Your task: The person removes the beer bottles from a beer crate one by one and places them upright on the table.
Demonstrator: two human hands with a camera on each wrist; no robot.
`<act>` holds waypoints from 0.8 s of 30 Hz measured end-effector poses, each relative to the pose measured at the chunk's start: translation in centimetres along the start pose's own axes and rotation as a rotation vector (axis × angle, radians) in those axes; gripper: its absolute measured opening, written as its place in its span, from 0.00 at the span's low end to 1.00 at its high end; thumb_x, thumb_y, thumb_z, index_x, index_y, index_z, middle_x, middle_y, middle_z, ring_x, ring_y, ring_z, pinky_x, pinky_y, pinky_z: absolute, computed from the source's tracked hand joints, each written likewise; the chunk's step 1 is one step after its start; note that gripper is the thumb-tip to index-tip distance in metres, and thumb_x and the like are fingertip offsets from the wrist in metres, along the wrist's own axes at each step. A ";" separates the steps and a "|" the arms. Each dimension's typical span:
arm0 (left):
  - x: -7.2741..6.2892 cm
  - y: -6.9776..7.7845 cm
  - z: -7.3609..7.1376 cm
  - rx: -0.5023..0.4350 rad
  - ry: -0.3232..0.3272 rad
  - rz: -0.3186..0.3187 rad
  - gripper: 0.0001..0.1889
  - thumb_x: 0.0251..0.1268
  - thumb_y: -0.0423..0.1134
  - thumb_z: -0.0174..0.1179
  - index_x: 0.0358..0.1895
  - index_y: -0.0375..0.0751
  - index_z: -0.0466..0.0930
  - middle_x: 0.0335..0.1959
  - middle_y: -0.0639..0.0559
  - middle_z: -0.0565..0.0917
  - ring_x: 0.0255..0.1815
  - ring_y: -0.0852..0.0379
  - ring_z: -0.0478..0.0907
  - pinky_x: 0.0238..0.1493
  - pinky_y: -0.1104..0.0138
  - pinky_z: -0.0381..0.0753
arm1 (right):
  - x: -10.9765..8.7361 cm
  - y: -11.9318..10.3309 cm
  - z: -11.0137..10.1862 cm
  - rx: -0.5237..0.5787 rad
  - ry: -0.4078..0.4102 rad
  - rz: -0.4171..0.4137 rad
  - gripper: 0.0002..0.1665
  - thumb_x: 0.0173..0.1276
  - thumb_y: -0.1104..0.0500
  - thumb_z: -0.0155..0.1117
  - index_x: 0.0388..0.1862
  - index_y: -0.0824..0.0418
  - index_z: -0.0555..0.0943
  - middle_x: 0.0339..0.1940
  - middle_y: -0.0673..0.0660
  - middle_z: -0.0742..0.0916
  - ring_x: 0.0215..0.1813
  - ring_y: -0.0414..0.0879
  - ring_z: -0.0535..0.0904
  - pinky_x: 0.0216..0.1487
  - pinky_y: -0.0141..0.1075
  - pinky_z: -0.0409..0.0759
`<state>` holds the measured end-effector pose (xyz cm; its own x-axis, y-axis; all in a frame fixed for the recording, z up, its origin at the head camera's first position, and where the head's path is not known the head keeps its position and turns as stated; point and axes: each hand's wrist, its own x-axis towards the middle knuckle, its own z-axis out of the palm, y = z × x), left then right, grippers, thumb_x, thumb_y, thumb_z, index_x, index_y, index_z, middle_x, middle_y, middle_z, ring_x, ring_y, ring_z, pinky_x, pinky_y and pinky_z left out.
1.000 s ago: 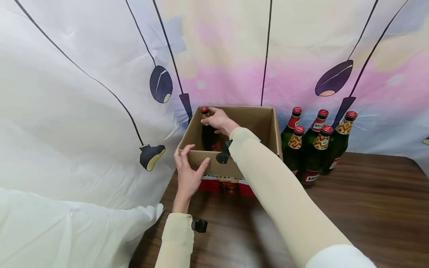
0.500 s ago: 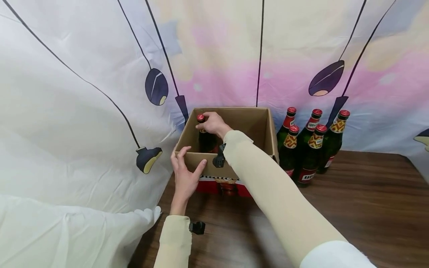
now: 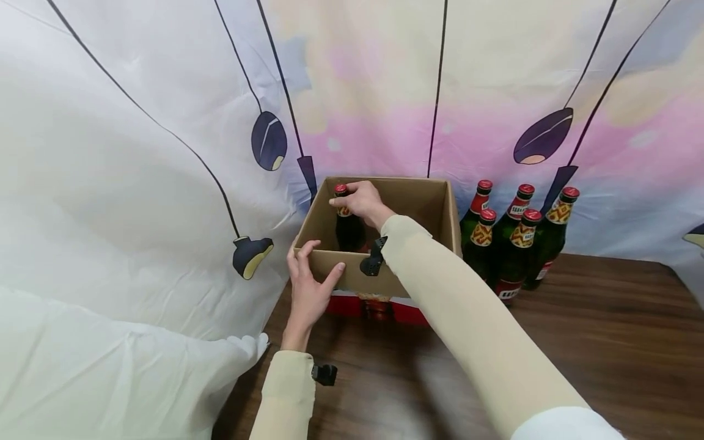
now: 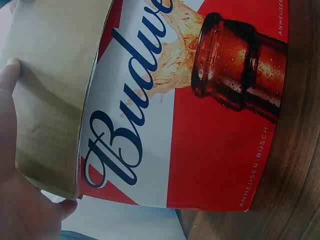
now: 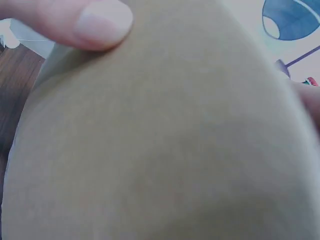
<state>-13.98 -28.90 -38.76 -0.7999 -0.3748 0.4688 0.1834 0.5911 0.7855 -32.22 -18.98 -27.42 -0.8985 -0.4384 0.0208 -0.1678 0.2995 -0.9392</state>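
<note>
A dark glass beer bottle (image 3: pixel 349 229) with a red cap stands inside the cardboard box (image 3: pixel 409 280), near its left side. My right hand (image 3: pixel 363 201) pinches its neck just under the cap; the bottle's base is hidden by the front wall. With my left hand (image 3: pixel 309 293) I hold the box's near left corner, thumb against the front flap and fingers at the side. In the left wrist view the left hand (image 4: pixel 20 195) touches the plain flap (image 4: pixel 55 95) above the red printed front. Cardboard (image 5: pixel 165 135) fills most of the right wrist view, with a thumb (image 5: pixel 102 25) resting on it.
Several green beer bottles (image 3: pixel 508 263) with red caps stand close together at the box's right. Box and bottles are on a dark wooden table (image 3: pixel 610 330). A patterned cloth (image 3: pixel 374 91) hangs behind, and white cloth (image 3: pixel 137 373) drapes along the left.
The bottle in my right hand sits lower in the box than one second ago and has shifted slightly right. My left hand stays at the box corner. The head view sways slightly.
</note>
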 end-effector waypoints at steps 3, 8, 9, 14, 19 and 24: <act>0.1 0.1 0.2 -0.009 -0.004 0.005 0.36 0.69 0.46 0.72 0.75 0.56 0.62 0.83 0.41 0.47 0.79 0.37 0.56 0.73 0.33 0.65 | -0.7 -0.2 -1.1 0.034 0.024 0.015 0.28 0.67 0.52 0.79 0.64 0.59 0.86 0.61 0.60 0.87 0.61 0.54 0.83 0.64 0.45 0.82; 0.5 0.1 0.2 0.003 0.000 0.010 0.37 0.69 0.47 0.72 0.75 0.55 0.62 0.83 0.41 0.46 0.80 0.36 0.55 0.74 0.33 0.63 | -2.5 -1.5 -2.7 0.117 0.049 -0.059 0.27 0.66 0.53 0.80 0.63 0.58 0.87 0.60 0.60 0.89 0.59 0.53 0.84 0.64 0.46 0.83; 0.5 0.0 0.1 0.003 0.007 0.010 0.37 0.68 0.46 0.73 0.75 0.54 0.63 0.84 0.41 0.46 0.81 0.37 0.55 0.74 0.33 0.63 | -2.9 -2.0 -3.0 0.144 0.045 -0.079 0.26 0.66 0.54 0.80 0.63 0.58 0.87 0.59 0.60 0.89 0.58 0.53 0.85 0.64 0.46 0.83; 0.9 -0.2 -0.4 0.000 0.005 -0.003 0.37 0.69 0.46 0.72 0.75 0.54 0.62 0.85 0.42 0.45 0.81 0.38 0.53 0.75 0.32 0.62 | -4.9 -4.9 -5.4 0.254 0.056 -0.128 0.26 0.67 0.56 0.79 0.64 0.59 0.86 0.57 0.60 0.91 0.53 0.50 0.85 0.63 0.45 0.83; 1.1 -0.6 -0.5 -0.012 0.026 0.022 0.37 0.68 0.45 0.73 0.75 0.53 0.62 0.84 0.42 0.45 0.81 0.38 0.54 0.75 0.33 0.62 | -7.0 -8.1 -8.7 0.295 0.065 -0.149 0.28 0.68 0.56 0.78 0.66 0.59 0.85 0.58 0.58 0.90 0.54 0.48 0.86 0.61 0.43 0.84; 1.3 -0.8 -0.5 -0.016 0.052 0.058 0.38 0.66 0.43 0.73 0.75 0.53 0.63 0.84 0.41 0.46 0.81 0.40 0.53 0.75 0.33 0.62 | -9.6 -11.0 -12.2 0.397 0.053 -0.204 0.22 0.69 0.60 0.77 0.61 0.60 0.87 0.52 0.57 0.91 0.53 0.48 0.85 0.58 0.46 0.85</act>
<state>-14.90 -30.24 -38.52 -0.7572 -0.3772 0.5333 0.2379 0.6011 0.7629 -26.71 -7.77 -13.10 -0.8843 -0.4081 0.2268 -0.1843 -0.1414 -0.9727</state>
